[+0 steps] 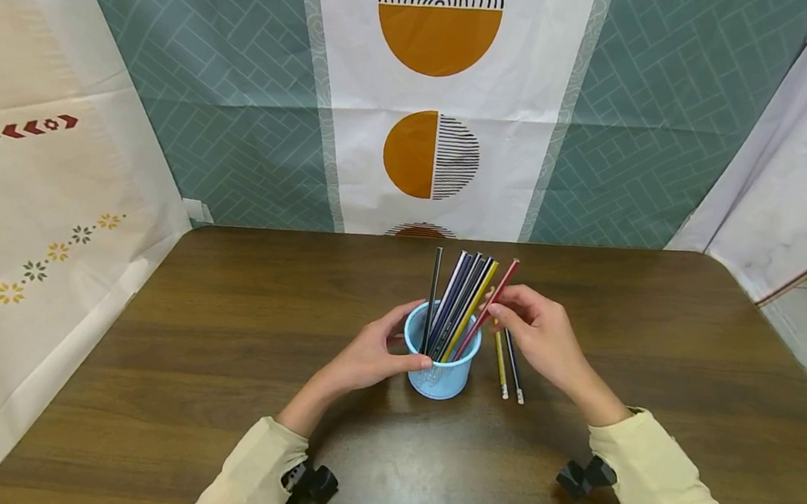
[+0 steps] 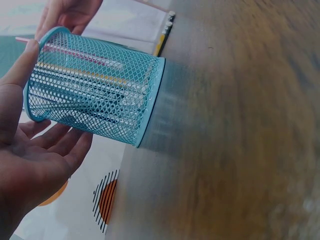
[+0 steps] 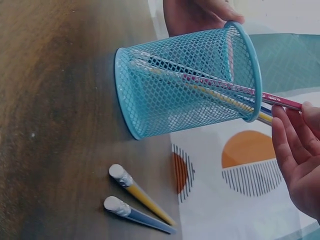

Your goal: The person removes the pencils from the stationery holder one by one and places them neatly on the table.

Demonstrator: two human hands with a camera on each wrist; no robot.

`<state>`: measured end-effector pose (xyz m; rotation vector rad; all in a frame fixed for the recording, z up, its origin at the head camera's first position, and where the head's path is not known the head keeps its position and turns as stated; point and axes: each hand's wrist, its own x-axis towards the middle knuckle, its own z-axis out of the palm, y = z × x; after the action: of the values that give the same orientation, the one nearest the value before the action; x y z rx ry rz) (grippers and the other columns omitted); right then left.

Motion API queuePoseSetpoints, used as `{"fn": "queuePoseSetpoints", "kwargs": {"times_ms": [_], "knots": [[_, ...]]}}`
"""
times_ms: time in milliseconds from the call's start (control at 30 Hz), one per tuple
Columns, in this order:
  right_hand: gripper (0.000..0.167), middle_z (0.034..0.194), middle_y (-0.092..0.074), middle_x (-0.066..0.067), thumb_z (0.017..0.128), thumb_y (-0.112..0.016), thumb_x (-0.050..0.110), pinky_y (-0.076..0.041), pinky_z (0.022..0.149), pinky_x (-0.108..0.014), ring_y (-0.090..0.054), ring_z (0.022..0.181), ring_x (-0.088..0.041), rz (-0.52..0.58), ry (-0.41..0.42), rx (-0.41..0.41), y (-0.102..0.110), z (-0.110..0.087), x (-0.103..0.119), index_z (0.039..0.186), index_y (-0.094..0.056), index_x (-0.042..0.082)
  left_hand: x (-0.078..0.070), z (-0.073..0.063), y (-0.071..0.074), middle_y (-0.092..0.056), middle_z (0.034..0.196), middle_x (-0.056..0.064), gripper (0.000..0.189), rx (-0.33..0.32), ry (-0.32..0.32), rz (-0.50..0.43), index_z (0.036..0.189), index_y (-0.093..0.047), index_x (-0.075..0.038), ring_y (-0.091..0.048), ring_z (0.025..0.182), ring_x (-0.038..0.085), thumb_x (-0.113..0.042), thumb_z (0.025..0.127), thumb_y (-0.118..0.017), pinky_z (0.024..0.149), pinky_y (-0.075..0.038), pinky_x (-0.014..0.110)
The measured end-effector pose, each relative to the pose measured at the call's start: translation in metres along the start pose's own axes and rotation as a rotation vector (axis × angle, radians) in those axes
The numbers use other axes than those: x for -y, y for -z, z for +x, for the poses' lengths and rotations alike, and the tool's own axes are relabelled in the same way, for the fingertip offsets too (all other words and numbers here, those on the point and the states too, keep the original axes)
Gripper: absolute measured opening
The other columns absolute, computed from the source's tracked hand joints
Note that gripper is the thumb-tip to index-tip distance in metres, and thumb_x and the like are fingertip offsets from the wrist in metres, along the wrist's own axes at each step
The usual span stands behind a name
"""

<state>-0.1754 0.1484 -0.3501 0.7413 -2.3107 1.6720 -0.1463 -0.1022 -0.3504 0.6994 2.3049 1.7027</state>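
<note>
A light blue mesh pencil cup (image 1: 437,381) stands upright on the table with several pencils (image 1: 453,308) leaning in it. My left hand (image 1: 378,351) grips the cup from its left side, thumb near the front rim and fingers around the back. With my right hand (image 1: 533,331) I pinch a red pencil (image 1: 503,281) between thumb and fingers; its lower part is inside the cup, seen through the mesh in the right wrist view. To the right of the cup lie a yellow pencil (image 3: 145,200) and a dark blue pencil (image 3: 147,220), their white erasers toward me.
The brown wooden table (image 1: 227,331) reaches back to a patterned cloth wall (image 1: 241,97). Light fabric hangs (image 1: 27,180) at the left and more pale fabric (image 1: 794,208) at the right. Small black devices (image 1: 310,483) are strapped at both wrists.
</note>
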Motion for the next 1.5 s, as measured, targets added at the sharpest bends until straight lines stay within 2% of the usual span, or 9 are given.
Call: {"fn": "queuePoseSetpoints", "kwargs": {"times_ms": [200, 567, 900, 1033, 1133, 1267, 1333, 1500], "knots": [[0.010, 0.087, -0.069, -0.015, 0.092, -0.061, -0.003, -0.055, 0.062, -0.025, -0.064, 0.068, -0.012, -0.041, 0.018, -0.010, 0.004, 0.000, 0.005, 0.101, -0.064, -0.006, 0.001, 0.000, 0.000, -0.045, 0.139, 0.026, 0.072, 0.002, 0.006, 0.004, 0.146, -0.032, 0.007, -0.050, 0.122, 0.039, 0.002, 0.084, -0.070, 0.101, -0.041, 0.047], [0.010, 0.094, -0.069, -0.017, 0.093, -0.060, -0.003, -0.055, 0.063, -0.023, -0.066, 0.070, -0.016, -0.061, 0.032, -0.052, 0.012, 0.003, 0.019, 0.102, -0.064, -0.006, 0.001, -0.001, 0.001, -0.046, 0.139, 0.026, 0.073, -0.001, 0.008, 0.005, 0.146, -0.032, 0.007, -0.050, 0.122, 0.040, 0.002, 0.084, -0.071, 0.101, -0.041, 0.048], [0.012, 0.095, -0.066, -0.023, 0.093, -0.056, -0.008, -0.055, 0.066, -0.024, -0.066, 0.070, -0.011, 0.005, 0.068, -0.066, 0.016, 0.008, 0.027, 0.105, -0.060, -0.010, 0.001, -0.001, 0.000, -0.045, 0.139, 0.027, 0.072, -0.001, 0.006, 0.001, 0.145, -0.032, 0.008, -0.049, 0.122, 0.040, 0.002, 0.085, -0.070, 0.101, -0.041, 0.048], [0.012, 0.093, -0.065, -0.020, 0.093, -0.055, -0.009, -0.055, 0.066, -0.024, -0.066, 0.069, -0.013, 0.012, 0.086, -0.079, 0.021, 0.010, 0.033, 0.105, -0.060, -0.010, 0.019, 0.005, 0.000, -0.044, 0.140, 0.025, 0.075, 0.001, -0.001, 0.000, 0.146, -0.031, 0.006, -0.049, 0.123, 0.040, 0.002, 0.084, -0.071, 0.101, -0.041, 0.049], [0.012, 0.090, -0.065, -0.012, 0.093, -0.054, -0.010, -0.055, 0.066, -0.024, -0.065, 0.068, -0.013, 0.015, 0.104, -0.095, 0.024, 0.011, 0.036, 0.105, -0.059, -0.012, 0.034, 0.010, 0.000, -0.044, 0.142, 0.023, 0.077, -0.001, 0.000, 0.004, 0.148, -0.030, 0.003, -0.048, 0.124, 0.038, 0.000, 0.084, -0.073, 0.101, -0.041, 0.048], [0.012, 0.090, -0.065, -0.003, 0.093, -0.053, -0.012, -0.056, 0.067, -0.025, -0.065, 0.069, -0.013, 0.055, 0.128, -0.117, 0.028, 0.013, 0.039, 0.104, -0.057, -0.014, 0.038, 0.010, 0.000, -0.045, 0.142, 0.020, 0.078, -0.011, -0.009, 0.004, 0.149, -0.031, -0.001, -0.049, 0.123, 0.036, -0.004, 0.084, -0.074, 0.101, -0.042, 0.046], [0.011, 0.091, -0.064, -0.003, 0.093, -0.053, -0.013, -0.056, 0.066, -0.025, -0.065, 0.070, -0.013, 0.082, 0.136, -0.128, 0.029, 0.013, 0.040, 0.103, -0.056, -0.014, 0.040, 0.010, 0.000, -0.045, 0.142, 0.019, 0.078, -0.016, -0.017, 0.003, 0.149, -0.031, -0.003, -0.050, 0.123, 0.035, -0.006, 0.084, -0.074, 0.101, -0.042, 0.045], [0.011, 0.090, -0.063, -0.017, 0.091, -0.052, -0.015, -0.056, 0.066, -0.026, -0.065, 0.071, -0.015, 0.157, 0.156, -0.148, 0.031, 0.012, 0.040, 0.102, -0.055, -0.016, 0.040, 0.009, -0.001, -0.048, 0.139, 0.017, 0.076, -0.022, -0.023, 0.004, 0.148, -0.035, -0.004, -0.052, 0.121, 0.032, -0.009, 0.084, -0.076, 0.100, -0.043, 0.043]]}}
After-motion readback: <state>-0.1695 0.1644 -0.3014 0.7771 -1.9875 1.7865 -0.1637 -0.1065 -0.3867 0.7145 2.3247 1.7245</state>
